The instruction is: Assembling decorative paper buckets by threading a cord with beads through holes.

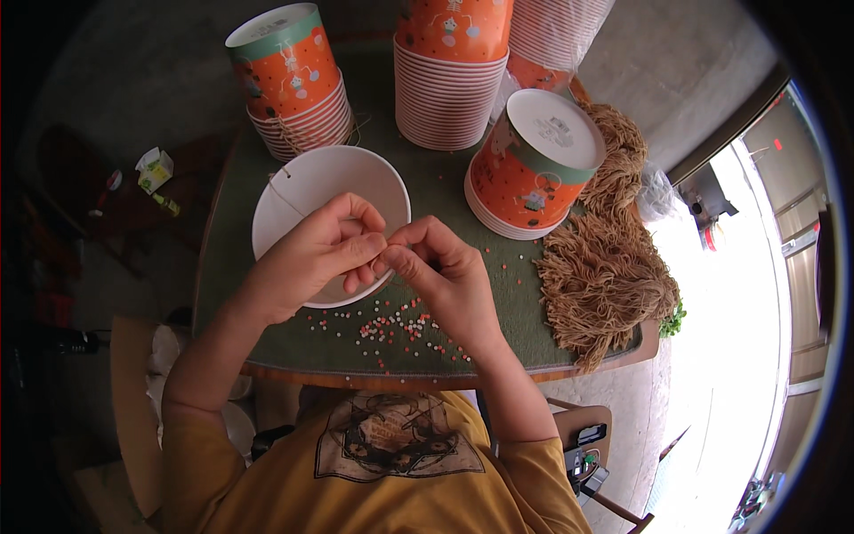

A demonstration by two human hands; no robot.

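- The bucket (374,162), white inside and mouth up, is set on the surface (227,233); all places below are given relative to it.
- The string (283,197) is seen at a small hole near the bucket's far left rim and is run down inside toward the left hand (322,247).
- The left hand is held over the bucket's mouth, and the right hand (447,274) over its near right rim. Both are brought fingertip to fingertip, thumb and forefinger pinched on each.
- Beads (391,331), orange and white, are scattered on the near right side of the bucket.
- Stacks of orange printed buckets are placed around it: the left stack (289,76) behind, the tall stack (451,93) behind and to the right, the short stack (534,182) to the right. Yarn (608,280) is heaped farther right.
- Fine fingertip work on the string, perhaps threading or knotting, is judged to be in hand; for the next move, a steady pinch and an untangled string seem to be called for.
- Whatever is pinched cannot be made out; the string's far end is hidden by the left hand. The tall stack is cut off by the upper edge.
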